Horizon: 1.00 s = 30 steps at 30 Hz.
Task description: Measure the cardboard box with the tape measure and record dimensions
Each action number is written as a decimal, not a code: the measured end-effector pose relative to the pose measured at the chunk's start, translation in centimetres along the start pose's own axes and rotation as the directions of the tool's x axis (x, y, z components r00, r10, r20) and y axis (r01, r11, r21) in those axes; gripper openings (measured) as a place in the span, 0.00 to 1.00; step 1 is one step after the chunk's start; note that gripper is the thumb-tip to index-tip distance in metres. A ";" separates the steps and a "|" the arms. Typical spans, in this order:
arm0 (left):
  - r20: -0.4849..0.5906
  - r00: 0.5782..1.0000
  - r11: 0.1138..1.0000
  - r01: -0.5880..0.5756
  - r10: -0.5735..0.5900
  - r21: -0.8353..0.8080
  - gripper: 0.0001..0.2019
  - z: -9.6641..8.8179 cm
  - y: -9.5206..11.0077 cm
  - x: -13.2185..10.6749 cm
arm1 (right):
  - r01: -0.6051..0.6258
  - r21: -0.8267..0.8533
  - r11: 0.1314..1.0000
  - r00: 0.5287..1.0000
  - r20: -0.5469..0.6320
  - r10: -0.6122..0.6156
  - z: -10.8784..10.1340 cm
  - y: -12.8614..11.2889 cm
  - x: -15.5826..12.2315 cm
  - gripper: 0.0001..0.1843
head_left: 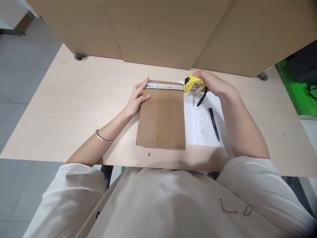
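A flat brown cardboard box lies on the table in front of me. Across its far end runs the white blade of a tape measure, its printed numbers partly legible. My right hand is closed around the yellow tape measure case at the box's far right corner; a black strap hangs from it. At the far left corner my left hand grips the box's left edge. Its thumb rests on the top face and its index finger is at the blade's end, whose tip is hidden.
Printed paper lies right of the box, partly under it, with a black pen on top. Tall brown panels stand along the back of the pale table. Cable holes are near the back corners.
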<state>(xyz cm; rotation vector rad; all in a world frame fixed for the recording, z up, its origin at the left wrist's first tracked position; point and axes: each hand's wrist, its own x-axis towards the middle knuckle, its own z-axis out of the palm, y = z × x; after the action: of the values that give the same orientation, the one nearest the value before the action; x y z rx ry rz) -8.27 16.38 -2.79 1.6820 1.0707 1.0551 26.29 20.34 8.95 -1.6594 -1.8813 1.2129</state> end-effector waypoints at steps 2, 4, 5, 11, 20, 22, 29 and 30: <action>0.000 1.000 1.000 0.003 -0.003 0.008 0.46 -0.1 0.2 0.0 | -0.023 0.048 0.999 1.000 -0.015 0.024 0.0 -0.2 0.1 0.20; 0.005 1.000 1.000 0.006 -0.006 0.015 0.47 -0.1 0.1 0.0 | -0.021 0.052 0.998 1.000 -0.010 0.021 -0.2 -0.5 -0.2 0.20; 0.008 1.000 1.000 0.009 -0.009 0.012 0.48 -0.1 -0.1 0.0 | -0.011 0.038 0.999 1.000 -0.006 0.011 -0.2 -0.7 -0.5 0.19; -0.013 0.999 0.983 -0.032 0.030 -0.182 0.61 0.6 -3.0 0.7 | 0.077 -0.041 0.996 0.996 -0.048 -0.079 0.7 -2.5 -3.3 0.18; 0.087 0.987 0.960 -0.112 0.139 -0.257 0.66 -0.3 -3.4 0.8 | 0.407 -0.439 0.801 0.877 -0.056 -0.477 8.8 -5.4 -1.5 0.26; 0.089 0.985 0.962 -0.126 0.151 -0.241 0.65 -0.4 -3.4 0.8 | 0.422 -0.498 0.757 0.871 -0.008 -0.491 9.5 -6.2 -1.4 0.30; 0.078 0.983 0.963 -0.142 0.164 -0.229 0.65 -0.2 -4.2 1.0 | 0.438 -0.568 0.697 0.840 -0.017 -0.542 8.6 -6.4 -8.8 0.32; 0.079 0.984 0.965 -0.137 0.158 -0.223 0.65 -0.2 -4.2 1.0 | 0.423 -0.527 0.737 0.867 -0.002 -0.499 8.4 -6.0 -10.3 0.30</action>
<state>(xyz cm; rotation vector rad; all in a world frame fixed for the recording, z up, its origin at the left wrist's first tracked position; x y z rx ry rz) -9.05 18.45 -6.49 1.6366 0.7485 1.1303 18.91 8.00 11.54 -1.3036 -2.4631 0.3899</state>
